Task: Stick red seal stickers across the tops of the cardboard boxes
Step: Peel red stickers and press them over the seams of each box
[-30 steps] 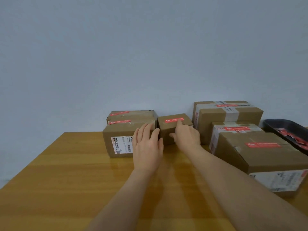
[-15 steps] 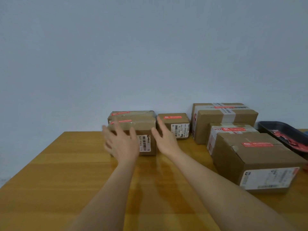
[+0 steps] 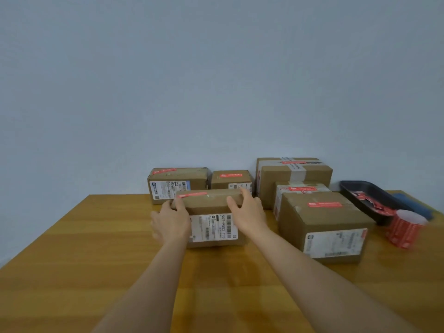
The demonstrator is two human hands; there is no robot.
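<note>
Both hands held one cardboard box (image 3: 211, 219) by its ends: the left hand (image 3: 171, 222) gripped the left end with its thumb hooked over the top edge, and the right hand (image 3: 249, 213) gripped the right end, thumb on the near face and fingers curled over the top. The picture was blurred at the left hand, so its finger positions could not be read finely. The held box carried a red seal sticker (image 3: 192, 194) along the left part of its top and a white shipping label (image 3: 213, 227) on its near face. It stood on or just above the wooden table (image 3: 72, 260); which of the two could not be told.

Behind the held box, against the wall, sat a long box (image 3: 177, 185) to the left and a small box (image 3: 231, 180) straight behind, each with a red sticker on top. To the right of the held box stood a large box (image 3: 322, 222), sealed with a red sticker, with a tall taped box (image 3: 294, 176) and a low box (image 3: 301, 188) behind it. Further right of the held box lay a black tray (image 3: 360, 191) holding red scraps, and just in front of the tray stood a roll of red stickers (image 3: 406, 228).
</note>
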